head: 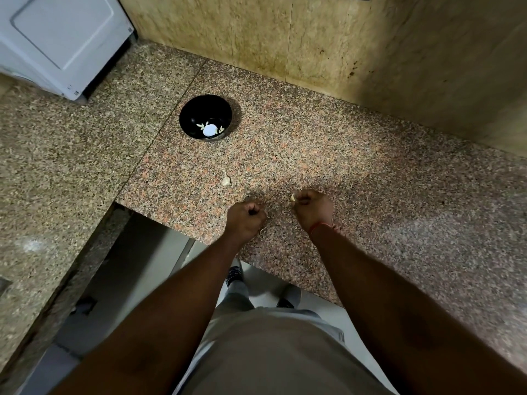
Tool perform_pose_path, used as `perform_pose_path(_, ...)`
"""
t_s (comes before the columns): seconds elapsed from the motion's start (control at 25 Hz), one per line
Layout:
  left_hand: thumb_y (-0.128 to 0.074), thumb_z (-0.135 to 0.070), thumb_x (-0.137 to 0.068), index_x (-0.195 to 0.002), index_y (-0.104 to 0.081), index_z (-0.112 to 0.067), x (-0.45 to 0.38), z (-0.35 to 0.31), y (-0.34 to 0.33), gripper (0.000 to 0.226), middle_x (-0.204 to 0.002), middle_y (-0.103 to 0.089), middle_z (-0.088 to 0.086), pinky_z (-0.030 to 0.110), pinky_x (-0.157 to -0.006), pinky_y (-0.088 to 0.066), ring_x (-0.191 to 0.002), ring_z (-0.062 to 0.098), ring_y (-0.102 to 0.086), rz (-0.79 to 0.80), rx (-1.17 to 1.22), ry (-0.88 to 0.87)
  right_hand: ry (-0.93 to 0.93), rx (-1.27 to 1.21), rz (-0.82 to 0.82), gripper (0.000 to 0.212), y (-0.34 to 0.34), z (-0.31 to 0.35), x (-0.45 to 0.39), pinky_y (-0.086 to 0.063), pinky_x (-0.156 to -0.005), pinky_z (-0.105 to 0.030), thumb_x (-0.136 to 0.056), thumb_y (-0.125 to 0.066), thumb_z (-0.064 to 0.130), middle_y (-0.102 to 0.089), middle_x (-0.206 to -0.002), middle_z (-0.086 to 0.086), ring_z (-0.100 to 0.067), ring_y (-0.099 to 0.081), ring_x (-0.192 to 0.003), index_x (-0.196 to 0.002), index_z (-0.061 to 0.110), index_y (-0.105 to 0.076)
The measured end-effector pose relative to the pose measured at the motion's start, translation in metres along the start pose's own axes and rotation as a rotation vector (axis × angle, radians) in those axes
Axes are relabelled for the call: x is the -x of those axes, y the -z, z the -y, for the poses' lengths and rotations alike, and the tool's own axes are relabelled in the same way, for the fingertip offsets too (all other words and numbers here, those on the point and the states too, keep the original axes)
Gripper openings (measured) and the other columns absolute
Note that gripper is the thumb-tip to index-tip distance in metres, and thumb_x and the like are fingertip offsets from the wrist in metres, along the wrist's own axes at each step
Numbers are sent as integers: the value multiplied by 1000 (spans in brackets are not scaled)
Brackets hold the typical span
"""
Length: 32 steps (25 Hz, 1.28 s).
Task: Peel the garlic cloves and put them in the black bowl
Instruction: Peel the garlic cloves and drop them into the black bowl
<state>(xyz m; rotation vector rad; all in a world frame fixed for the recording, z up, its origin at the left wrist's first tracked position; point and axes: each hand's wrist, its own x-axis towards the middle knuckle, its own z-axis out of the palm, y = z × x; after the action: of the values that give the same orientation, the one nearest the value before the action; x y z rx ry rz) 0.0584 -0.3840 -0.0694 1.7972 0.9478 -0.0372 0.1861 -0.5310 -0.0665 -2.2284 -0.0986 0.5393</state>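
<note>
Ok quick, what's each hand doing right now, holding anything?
Left hand: fingers curled, pale papery peel scraps at its edge; grip unclear.
Right hand: pinching a small pale garlic clove.

Speckled granite counter (313, 143), stained beige stone wall (342, 38), white appliance (57, 38).

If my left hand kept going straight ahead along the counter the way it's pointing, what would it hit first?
Probably the loose garlic clove lying just ahead of the left hand; the black bowl sits farther along. The exact line is hard to judge from this view.

Dim warm light; soft focus; wide-angle bending at edges.
</note>
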Motion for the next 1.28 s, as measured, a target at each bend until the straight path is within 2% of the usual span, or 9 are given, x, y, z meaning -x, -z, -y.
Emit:
perform_pose_path(0.08, -71, -8, -90, -69, -69, -11, 6, 0, 4, 22, -57, -65, 6, 31, -56, -54, -45, 20, -59, -3, 45, 40, 101, 92, 29, 17, -3, 1, 9, -61, -78, -28, -86, -67, 10, -76, -88, 8, -10, -70, -81, -90, 22, -78)
perform_pose_path(0.24, -65, 4, -91, -75, -69, 11, 23, -1, 12, 18, -57, -62, 19, 32, -44, -52, -38, 24, -56, -32, 215, 197, 277, 261, 272, 22, -15, 2, 30, -60, -76, -23, -86, -66, 6, -74, -90, 11, -4, -68, -79, -89, 23, -79)
perform_pose_path(0.44, -59, 8, -90, -78, -70, 8, 35, 1, 23, 16, -64, -65, 24, 32, -43, -53, -43, 26, -58, -47, 340, 298, 359, 472, 399, 14, -27, 9, 43, -51, -64, -25, -78, -79, 20, -59, -71, 12, -8, -58, -69, -72, 29, -69)
perform_pose_path(0.64, -61, 3, -91, -81, -70, 9, 38, 2, 30, 16, -61, -64, 20, 26, -38, -47, -39, 22, -56, -72, 430, 345, 348, 606, 299, 27, -48, 10, 52, -58, -68, -29, -83, -78, 46, -60, -91, 2, -15, -63, -80, -85, 20, -73)
perform_pose_path(0.8, -73, -10, -92, -76, -72, 3, 36, 10, 33, 21, -57, -65, 13, 25, -39, -48, -38, 18, -58, -95, 370, 319, 373, 696, 275, 14, -57, 8, 54, -59, -66, -31, -91, -63, 23, -69, -91, -5, -24, -72, -82, -89, 14, -74)
perform_pose_path(1.04, -67, 3, -94, -85, -69, 10, 27, 23, 39, 12, -53, -64, 8, 26, -41, -53, -37, 15, -60, -103, 329, 267, 516, 888, 325, 22, -57, 20, 57, -54, -72, -33, -86, -63, 11, -64, -110, -9, -27, -69, -95, -108, 12, -66)
perform_pose_path(1.16, -65, 8, -94, -78, -65, 1, 18, 27, 43, 18, -60, -66, 11, 26, -42, -54, -39, 12, -61, -111, 315, 239, 476, 815, 312, 16, -60, 19, 54, -51, -67, -30, -90, -61, 13, -65, -104, -8, -25, -68, -88, -106, 12, -62)
perform_pose_path(1.24, -68, 8, -92, -74, -65, -6, 11, 33, 47, 23, -62, -66, 14, 28, -43, -55, -41, 14, -61, -114, 260, 210, 380, 628, 292, 3, -61, 21, 48, -46, -60, -25, -96, -58, 14, -66, -92, -5, -21, -65, -80, -94, 15, -61)
perform_pose_path(1.28, -70, 7, -91, -74, -66, -7, 8, 36, 48, 23, -60, -66, 13, 30, -43, -55, -41, 16, -61, -102, 241, 193, 338, 532, 279, 10, -62, 24, 44, -46, -59, -25, -96, -58, 13, -66, -87, -2, -20, -65, -79, -87, 16, -60)
